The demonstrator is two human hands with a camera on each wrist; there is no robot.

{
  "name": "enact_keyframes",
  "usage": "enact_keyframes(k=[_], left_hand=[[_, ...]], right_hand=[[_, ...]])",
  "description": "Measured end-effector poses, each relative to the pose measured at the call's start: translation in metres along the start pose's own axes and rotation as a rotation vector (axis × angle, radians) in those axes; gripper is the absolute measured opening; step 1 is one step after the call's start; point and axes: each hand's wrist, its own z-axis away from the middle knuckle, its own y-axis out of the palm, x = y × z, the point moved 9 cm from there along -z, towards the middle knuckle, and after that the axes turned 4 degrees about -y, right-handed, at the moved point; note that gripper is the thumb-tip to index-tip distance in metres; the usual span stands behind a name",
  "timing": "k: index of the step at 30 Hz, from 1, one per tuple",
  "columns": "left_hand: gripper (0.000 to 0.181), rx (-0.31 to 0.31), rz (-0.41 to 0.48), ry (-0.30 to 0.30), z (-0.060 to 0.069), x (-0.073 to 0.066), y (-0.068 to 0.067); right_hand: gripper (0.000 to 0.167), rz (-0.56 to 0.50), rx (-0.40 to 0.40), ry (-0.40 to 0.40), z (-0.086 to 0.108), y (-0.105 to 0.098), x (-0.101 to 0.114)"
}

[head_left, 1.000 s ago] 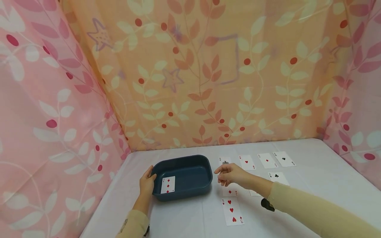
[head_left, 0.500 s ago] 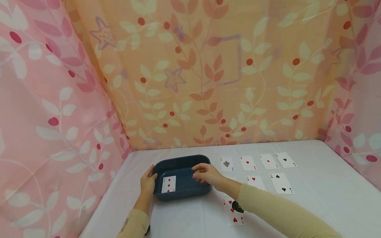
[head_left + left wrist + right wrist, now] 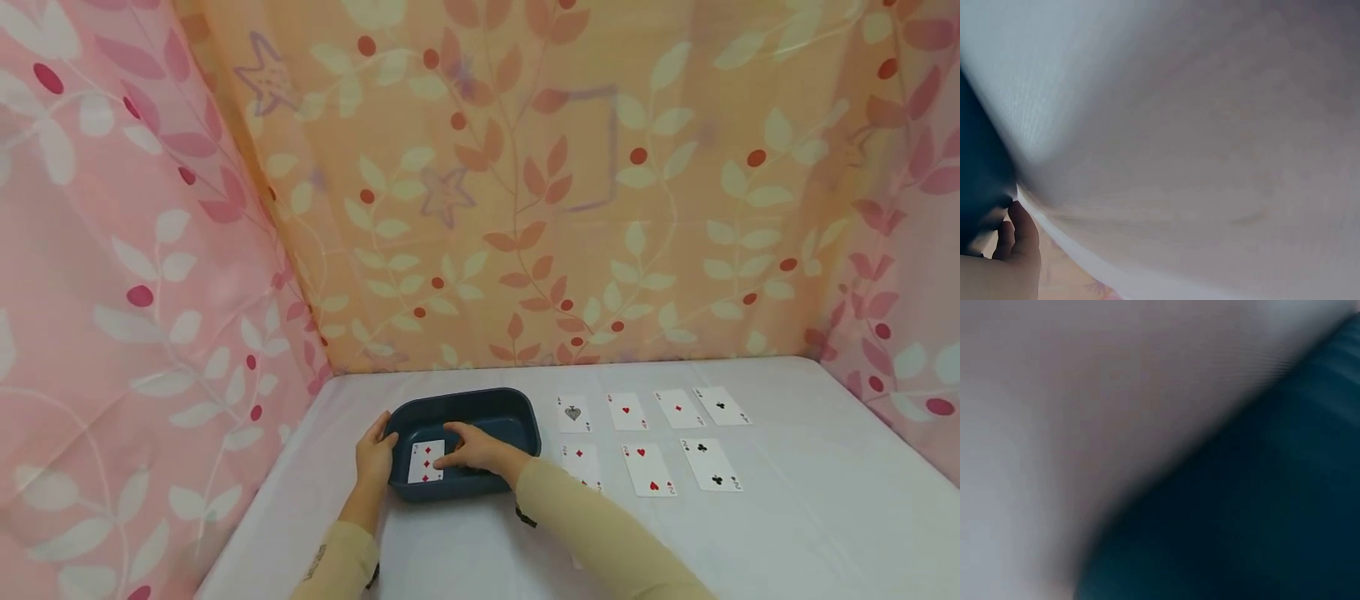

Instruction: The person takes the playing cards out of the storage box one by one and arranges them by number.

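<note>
My left hand (image 3: 375, 454) grips the left end of a dark blue rectangular tray (image 3: 528, 425), its thumb over the rim. In the left wrist view, the fingers (image 3: 1022, 234) bend against the outside of the tray (image 3: 979, 162). A three of diamonds playing card (image 3: 424, 461) lies face up inside, toward the left end. My right hand (image 3: 480, 450) reaches into the tray over its near wall, thumb and forefinger spread apart at the card's right edge. Whether a fingertip touches the card cannot be told. The right wrist view holds only blurred tray (image 3: 1241, 506) and cloth.
Right of the tray, playing cards lie in rows: several aces, such as the ace of spades (image 3: 573, 413), behind the two of diamonds (image 3: 577, 457), two of hearts (image 3: 647, 468) and two of clubs (image 3: 711, 464). My right sleeve covers more of the white table (image 3: 795, 517). Patterned curtains (image 3: 525, 208) surround it.
My right hand has moved left from beside the two of diamonds, across the tray, to the three of diamonds. The sleeve now hides the three of hearts. My left hand stays on the tray.
</note>
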Motion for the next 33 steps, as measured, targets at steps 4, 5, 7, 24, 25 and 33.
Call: enact_keyframes(k=[4,5,7,24,25,33], left_hand=[[0.048,0.001,-0.008,0.035,0.001,-0.002,0.0],[0.048,0.002,-0.009,0.042,0.0,-0.002,0.0],[0.048,0.001,-0.012,0.048,0.0,-0.001,0.001],[0.047,-0.033,0.057,0.121,0.004,-0.003,-0.002],[0.047,-0.038,0.056,0.127,0.004,-0.003,-0.002],[0.047,-0.053,-0.017,0.075,0.003,-0.006,-0.003]], right_hand=[[0.079,0.226,0.032,0.012,-0.014,0.012,-0.004],[0.08,0.284,0.033,0.023,-0.016,0.014,-0.005],[0.08,0.378,0.032,0.049,-0.021,0.016,-0.007],[0.059,0.524,0.031,0.099,-0.026,0.013,-0.005],[0.062,0.52,0.028,0.1,-0.026,0.013,-0.005],[0.068,0.429,-0.006,0.004,-0.028,0.017,0.001]])
